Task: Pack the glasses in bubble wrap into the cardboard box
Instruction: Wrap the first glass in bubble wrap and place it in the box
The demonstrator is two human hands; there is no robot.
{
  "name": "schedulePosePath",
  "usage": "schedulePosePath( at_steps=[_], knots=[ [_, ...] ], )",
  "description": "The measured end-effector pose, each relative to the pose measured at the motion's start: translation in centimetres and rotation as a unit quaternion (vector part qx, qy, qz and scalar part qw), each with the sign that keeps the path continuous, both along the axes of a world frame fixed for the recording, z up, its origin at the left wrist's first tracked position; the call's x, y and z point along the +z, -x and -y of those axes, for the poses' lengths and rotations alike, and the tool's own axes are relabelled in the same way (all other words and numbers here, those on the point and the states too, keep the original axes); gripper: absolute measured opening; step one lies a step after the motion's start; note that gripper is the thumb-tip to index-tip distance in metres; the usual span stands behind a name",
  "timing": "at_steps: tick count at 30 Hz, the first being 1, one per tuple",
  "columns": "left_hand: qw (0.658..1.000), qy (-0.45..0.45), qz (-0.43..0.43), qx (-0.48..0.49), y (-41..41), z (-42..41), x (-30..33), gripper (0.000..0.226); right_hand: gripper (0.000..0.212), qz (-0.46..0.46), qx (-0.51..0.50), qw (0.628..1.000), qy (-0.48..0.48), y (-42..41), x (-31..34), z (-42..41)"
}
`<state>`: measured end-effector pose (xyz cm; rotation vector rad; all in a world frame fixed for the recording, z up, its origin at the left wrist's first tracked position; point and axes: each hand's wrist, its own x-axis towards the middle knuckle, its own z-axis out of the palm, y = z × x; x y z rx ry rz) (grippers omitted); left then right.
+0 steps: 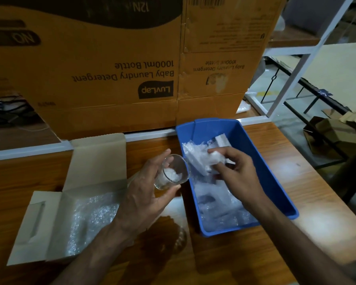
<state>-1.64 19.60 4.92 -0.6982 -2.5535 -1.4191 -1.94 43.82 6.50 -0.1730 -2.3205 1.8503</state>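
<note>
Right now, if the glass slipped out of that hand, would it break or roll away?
Probably both. The glass looks thin and clear, so it is likely fragile and could crack on the hard wooden table. Its sides are round, so on its side it would likely roll. The left hand grips it tilted, with white stuffing inside.

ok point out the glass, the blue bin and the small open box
glass [174, 171], head view, on its clear side wall
blue bin [261, 161], head view, on its right inner wall
small open box [99, 159], head view, on its raised lid flap
</note>
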Motion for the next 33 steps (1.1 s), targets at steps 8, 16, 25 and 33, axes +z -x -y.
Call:
schedulePosePath(
  at_steps=[8, 16, 25, 33],
  knots=[
    [1.000, 0.022, -0.015, -0.006, -0.4, 1.0, 0.6, 0.081, 0.036, -0.143, 0.125, 0.968, -0.167, -3.8, 5.5, 5.4],
    [0.999, 0.037, -0.014, 0.007, -1.0, 2.8, 1.2, 0.082, 0.016, -0.236, 0.107, 0.856, -0.448, -2.4, 5.1, 8.5],
    [0.999, 0.008, 0.021, 0.039, -1.5, 6.1, 0.9, 0.080, 0.047, -0.142, 0.240, 0.841, -0.464, -3.2, 5.5, 12.1],
    [0.995, 0.002, 0.062, 0.080, -2.3, 9.2, 0.2, 0.085, 0.067, -0.118, 0.315, 0.819, -0.464, -2.8, 4.5, 14.7]
  ],
)
